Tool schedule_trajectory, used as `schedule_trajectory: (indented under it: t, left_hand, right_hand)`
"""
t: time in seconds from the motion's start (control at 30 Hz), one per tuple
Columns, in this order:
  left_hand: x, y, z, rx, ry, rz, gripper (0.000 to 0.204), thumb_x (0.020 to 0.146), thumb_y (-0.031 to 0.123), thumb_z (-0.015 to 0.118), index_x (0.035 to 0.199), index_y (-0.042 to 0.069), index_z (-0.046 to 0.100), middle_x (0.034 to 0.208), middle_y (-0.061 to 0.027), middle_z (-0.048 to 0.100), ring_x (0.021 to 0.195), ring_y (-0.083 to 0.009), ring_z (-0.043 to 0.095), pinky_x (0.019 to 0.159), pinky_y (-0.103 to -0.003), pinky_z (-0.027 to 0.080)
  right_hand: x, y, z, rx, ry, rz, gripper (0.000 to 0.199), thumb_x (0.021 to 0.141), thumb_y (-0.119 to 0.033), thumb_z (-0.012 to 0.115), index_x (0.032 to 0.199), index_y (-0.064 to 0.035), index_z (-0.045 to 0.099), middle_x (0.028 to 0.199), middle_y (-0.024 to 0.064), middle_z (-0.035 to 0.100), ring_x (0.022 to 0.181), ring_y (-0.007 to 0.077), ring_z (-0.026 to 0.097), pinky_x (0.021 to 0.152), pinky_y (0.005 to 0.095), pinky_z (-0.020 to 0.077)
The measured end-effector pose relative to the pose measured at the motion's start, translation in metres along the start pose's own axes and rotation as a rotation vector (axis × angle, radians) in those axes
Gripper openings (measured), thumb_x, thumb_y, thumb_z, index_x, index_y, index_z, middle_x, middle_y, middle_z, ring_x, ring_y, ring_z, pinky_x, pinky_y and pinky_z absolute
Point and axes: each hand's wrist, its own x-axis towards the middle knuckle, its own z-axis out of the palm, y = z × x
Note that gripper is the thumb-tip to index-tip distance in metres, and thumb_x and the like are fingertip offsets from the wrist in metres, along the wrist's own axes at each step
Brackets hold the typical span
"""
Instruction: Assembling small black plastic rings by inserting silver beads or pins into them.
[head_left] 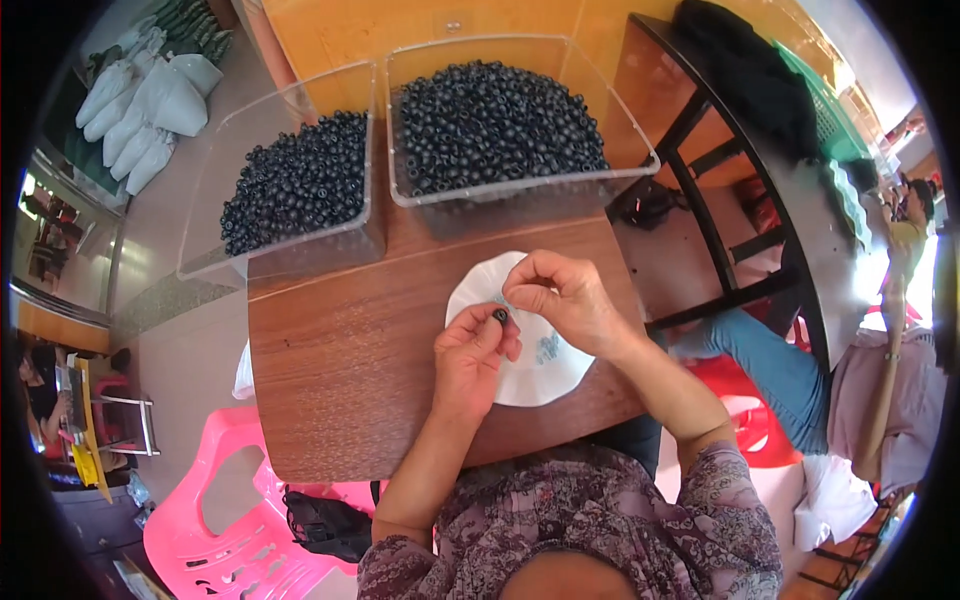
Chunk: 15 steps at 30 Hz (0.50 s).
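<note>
So from my end of the feed, the dark bead [500, 315] is in the left hand [472, 345], nipped between thumb and forefinger with the other fingers curled loosely. Its hole faces up at me, and it's roundish, so no real long axis to speak of. The right hand [570, 300] sits to the right and slightly far side, thumb and forefinger brought together. I can't tell whether anything thin is between them. The bead is just off those fingertips, toward near left (the left hand has it, so that's obviously the nearer one).

Below both hands there's one white wavy-edged plate [530, 390] with a patch of small bluish bits [548, 348], too tiny to count. It's on one brown table [340, 350], right of the middle.

Far side: two clear tubs, left tub [325, 250] and right tub [520, 200], both loaded with similar dark beads, way too many to count. Further out, I get one pink chair [215, 450] near left with a black bag [325, 525], and one seated person [765, 365] to the right.
</note>
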Motion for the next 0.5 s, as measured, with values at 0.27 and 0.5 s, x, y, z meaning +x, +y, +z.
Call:
schedule_trajectory:
  t: [0.27,0.5]
  left_hand:
    - [-0.014,-0.005,0.016,0.138,0.130,0.046,0.017,0.089,0.006,0.053,0.102,-0.005,0.055,0.091,-0.0118,0.062,0.076,-0.0182,0.061,0.065,-0.032,0.050]
    - [-0.025,-0.007,0.014,0.138,0.128,-0.015,0.018,0.090,0.006,0.052,0.103,-0.006,0.054,0.094,-0.0134,0.062,0.078,-0.0217,0.062,0.067,-0.034,0.052]
  right_hand:
    - [-0.032,0.023,0.022,-0.556,0.309,-0.427,0.014,0.068,-0.001,0.069,0.079,-0.0007,0.059,0.075,0.0101,0.057,0.070,0.0253,0.055,0.060,0.0329,0.0444]
    - [-0.056,0.030,0.023,-0.443,0.273,-0.448,0.023,0.070,0.005,0.065,0.092,-0.0010,0.063,0.083,0.0096,0.059,0.076,0.0240,0.055,0.064,0.0317,0.0453]
